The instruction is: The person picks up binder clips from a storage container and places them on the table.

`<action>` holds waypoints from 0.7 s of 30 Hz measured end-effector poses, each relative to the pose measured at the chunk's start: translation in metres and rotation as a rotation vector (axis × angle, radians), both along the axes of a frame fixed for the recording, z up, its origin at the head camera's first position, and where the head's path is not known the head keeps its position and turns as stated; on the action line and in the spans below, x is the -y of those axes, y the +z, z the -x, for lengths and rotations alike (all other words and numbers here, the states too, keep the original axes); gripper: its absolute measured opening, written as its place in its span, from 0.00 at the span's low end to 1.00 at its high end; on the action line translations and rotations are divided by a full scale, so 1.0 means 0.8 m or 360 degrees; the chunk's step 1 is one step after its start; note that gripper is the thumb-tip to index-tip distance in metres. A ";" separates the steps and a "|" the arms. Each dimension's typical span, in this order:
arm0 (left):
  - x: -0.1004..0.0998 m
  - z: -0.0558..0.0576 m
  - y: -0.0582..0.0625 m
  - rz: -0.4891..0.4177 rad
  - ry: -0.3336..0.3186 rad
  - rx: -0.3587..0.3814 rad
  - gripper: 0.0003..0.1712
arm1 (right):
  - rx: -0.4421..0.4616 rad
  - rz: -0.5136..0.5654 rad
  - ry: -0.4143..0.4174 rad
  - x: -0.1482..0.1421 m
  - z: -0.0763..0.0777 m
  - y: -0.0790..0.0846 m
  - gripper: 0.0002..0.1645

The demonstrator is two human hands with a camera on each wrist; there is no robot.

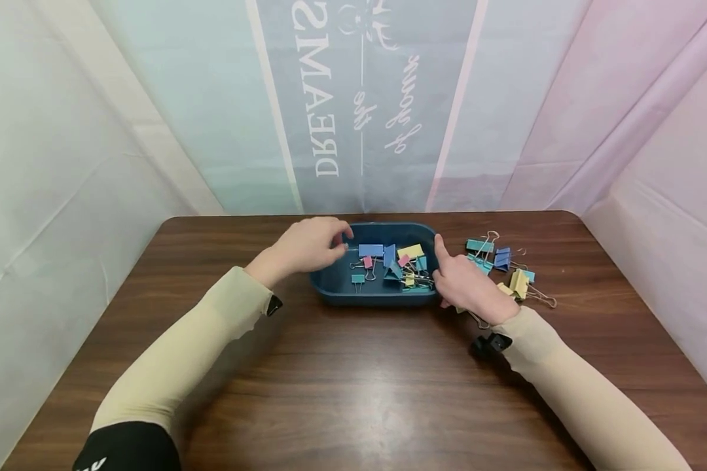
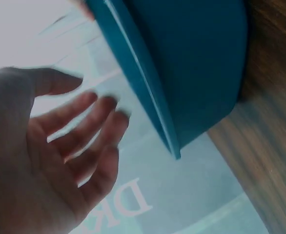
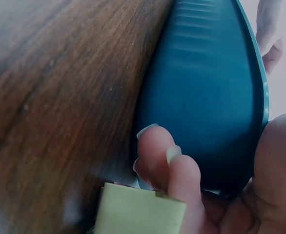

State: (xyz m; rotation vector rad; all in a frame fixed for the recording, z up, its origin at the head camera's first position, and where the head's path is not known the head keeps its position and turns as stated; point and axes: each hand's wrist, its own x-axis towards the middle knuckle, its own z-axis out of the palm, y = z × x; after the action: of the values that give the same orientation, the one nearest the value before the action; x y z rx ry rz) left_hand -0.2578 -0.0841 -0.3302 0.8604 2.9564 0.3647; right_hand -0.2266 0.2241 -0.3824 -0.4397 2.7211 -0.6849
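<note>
A dark blue plastic tray (image 1: 336,297) stands near the table's back edge, holding binder clips (image 1: 371,250) in several colours. Over the tray's left end hovers my left hand (image 1: 309,243), its fingers loosely bent and nothing between them. The left wrist view has that hand (image 2: 79,141) apart from the tray's rim (image 2: 143,73). At the tray's right end, my right hand (image 1: 468,281) grips the wall. In the right wrist view the thumb (image 3: 282,156) lies at the rim and the fingers (image 3: 155,151) bend against the outside, close to a yellow binder clip (image 3: 138,209).
More binder clips, teal (image 1: 480,246), blue (image 1: 502,258) and yellow (image 1: 519,284), lie loose on the wooden table (image 1: 353,386) right of the tray. A printed cloth (image 1: 359,98) hangs behind the table, with pale cloth at both sides.
</note>
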 end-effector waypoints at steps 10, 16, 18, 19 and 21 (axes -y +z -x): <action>-0.036 0.001 -0.021 0.0388 -0.0194 0.0184 0.19 | -0.0022 0.0016 0.0030 -0.002 -0.001 -0.001 0.44; -0.056 -0.001 -0.045 0.0532 -0.0245 0.0215 0.18 | -0.0024 0.0030 0.0017 -0.002 -0.002 -0.003 0.44; -0.060 -0.001 -0.050 0.0543 -0.0234 0.0244 0.18 | -0.0026 0.0034 0.0017 -0.003 -0.002 -0.003 0.44; -0.062 0.000 -0.051 0.0541 -0.0229 0.0256 0.18 | -0.0030 0.0037 0.0018 -0.003 -0.002 -0.003 0.44; -0.064 0.000 -0.052 0.0526 -0.0221 0.0267 0.16 | -0.0033 0.0038 0.0020 -0.003 -0.002 -0.003 0.44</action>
State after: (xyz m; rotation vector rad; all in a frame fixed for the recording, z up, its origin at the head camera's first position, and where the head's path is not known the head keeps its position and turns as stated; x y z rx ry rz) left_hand -0.2577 -0.0332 -0.3719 0.9305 2.6760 -0.0560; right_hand -0.2252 0.2262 -0.3845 -0.4714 2.7299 -0.7144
